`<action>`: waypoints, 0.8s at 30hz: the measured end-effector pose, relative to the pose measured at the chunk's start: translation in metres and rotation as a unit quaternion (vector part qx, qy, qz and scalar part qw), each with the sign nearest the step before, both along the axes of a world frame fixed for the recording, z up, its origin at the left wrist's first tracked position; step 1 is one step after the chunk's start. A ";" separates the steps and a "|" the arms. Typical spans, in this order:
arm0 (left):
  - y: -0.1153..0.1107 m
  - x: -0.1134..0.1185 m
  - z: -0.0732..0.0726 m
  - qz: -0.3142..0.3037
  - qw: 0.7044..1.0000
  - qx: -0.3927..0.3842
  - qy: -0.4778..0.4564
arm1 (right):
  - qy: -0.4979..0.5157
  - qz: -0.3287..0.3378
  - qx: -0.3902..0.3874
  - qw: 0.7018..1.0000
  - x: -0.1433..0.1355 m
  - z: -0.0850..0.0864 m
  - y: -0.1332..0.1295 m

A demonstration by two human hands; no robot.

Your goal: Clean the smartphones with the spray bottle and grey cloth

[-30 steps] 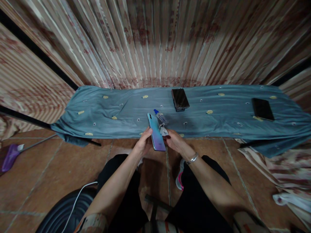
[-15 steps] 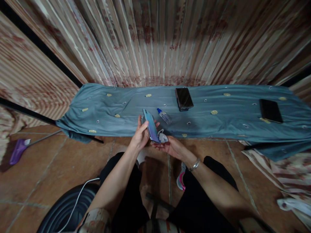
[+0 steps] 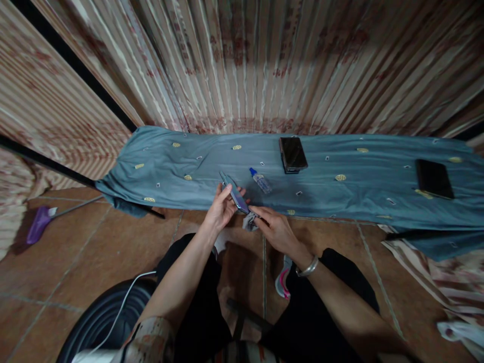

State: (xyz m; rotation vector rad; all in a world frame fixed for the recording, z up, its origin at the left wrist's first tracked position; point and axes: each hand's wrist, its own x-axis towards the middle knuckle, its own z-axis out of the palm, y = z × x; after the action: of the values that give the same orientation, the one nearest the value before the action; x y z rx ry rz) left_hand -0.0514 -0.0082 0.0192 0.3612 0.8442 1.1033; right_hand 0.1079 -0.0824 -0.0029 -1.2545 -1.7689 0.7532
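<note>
A blue-purple phone (image 3: pixel 236 195) is tilted on edge above the near side of the bench, and my left hand (image 3: pixel 220 206) is closed round it, thumb on one side and fingers on the other. At the phone's lower end my right hand (image 3: pixel 275 228) pinches a crumpled grey cloth (image 3: pixel 250 222) against the edge. The cloth hangs partly below my fingers. Just beyond the phone, a small clear bottle with a blue cap (image 3: pixel 260 180) lies on its side on the blue cloth cover.
A stack of dark phones (image 3: pixel 293 154) sits on the covered bench (image 3: pixel 212 156), with a black flat object (image 3: pixel 434 178) farther right. Striped curtains (image 3: pixel 242 65) hang behind. On the floor are a purple broom (image 3: pixel 39 225) and a black round coiled base with a white cable (image 3: pixel 102 317).
The phone has turned more edge-on. My right hand has rolled from palm up under the phone to back up, carrying the cloth round the lower end. The view shifted slightly.
</note>
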 end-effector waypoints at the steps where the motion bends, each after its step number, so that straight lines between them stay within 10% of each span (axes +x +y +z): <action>1: 0.000 0.001 -0.001 0.001 1.000 -0.001 0.000 | -0.024 0.001 0.029 0.999 -0.002 0.001 -0.001; 13: -0.008 0.023 -0.003 0.006 0.997 0.005 0.080 | -0.100 -0.042 0.172 0.979 -0.009 0.023 -0.008; 24: -0.002 0.040 -0.008 0.052 0.983 0.090 0.150 | -0.053 -0.138 -0.012 0.989 0.005 0.004 0.004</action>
State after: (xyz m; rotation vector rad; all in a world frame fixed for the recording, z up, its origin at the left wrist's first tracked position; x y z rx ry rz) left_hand -0.0113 -0.0106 0.0111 0.6528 1.0404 1.2454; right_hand 0.1130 -0.0787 0.0015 -1.5422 -1.6259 0.5592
